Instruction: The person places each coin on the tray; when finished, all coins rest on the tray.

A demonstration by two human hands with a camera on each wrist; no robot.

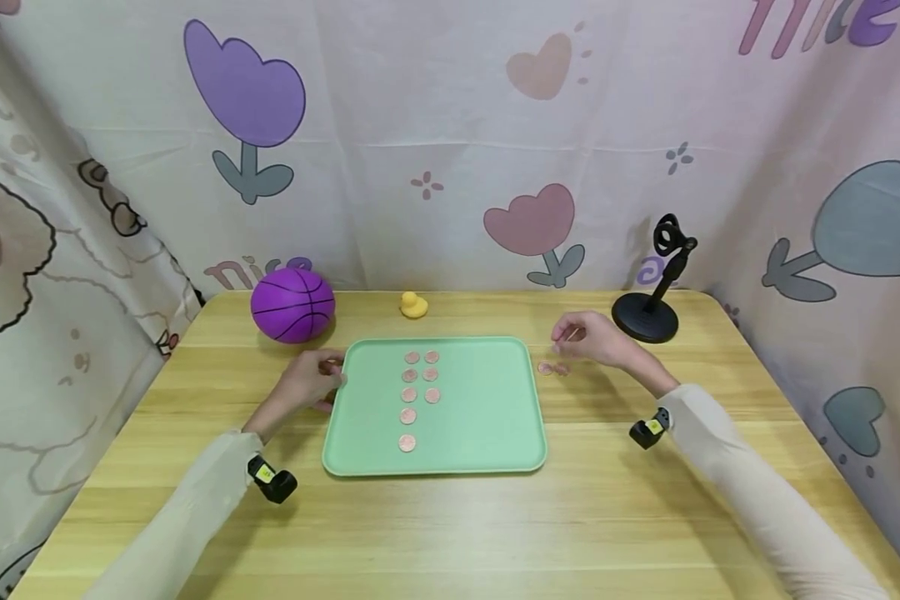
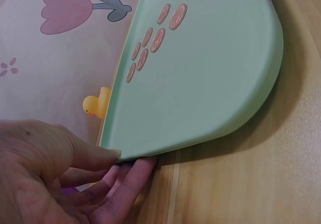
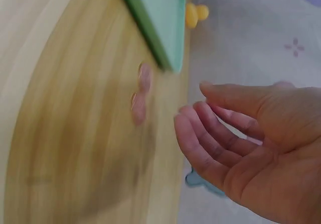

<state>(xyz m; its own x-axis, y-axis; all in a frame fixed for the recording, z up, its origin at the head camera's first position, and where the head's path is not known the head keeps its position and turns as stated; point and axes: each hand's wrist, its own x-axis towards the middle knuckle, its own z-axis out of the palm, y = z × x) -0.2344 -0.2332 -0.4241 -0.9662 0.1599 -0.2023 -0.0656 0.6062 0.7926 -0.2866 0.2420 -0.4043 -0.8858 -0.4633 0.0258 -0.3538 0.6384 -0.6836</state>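
Note:
A mint-green tray [image 1: 487,417] lies on the table with several copper-coloured coins [image 1: 408,416] on it. The coins form two upright columns, the left one longer than the right. My left hand [image 1: 309,382] grips the tray's left rim; in the left wrist view the thumb [image 2: 103,156] is on the edge and the fingers are beneath. Beyond the tray's right side, two loose coins [image 3: 138,108] lie touching or overlapping on the wood. Just above them hovers my right hand [image 1: 591,337], fingers loosely bent, with a gap between thumb and fingertips and nothing visible in it.
A purple ball [image 1: 293,306] sits behind the left hand. A yellow rubber duck [image 1: 413,306] stands behind the tray. At the back right is a black stand [image 1: 647,317], close to the right hand. A printed curtain [image 1: 390,225] hangs behind the table [image 1: 435,533].

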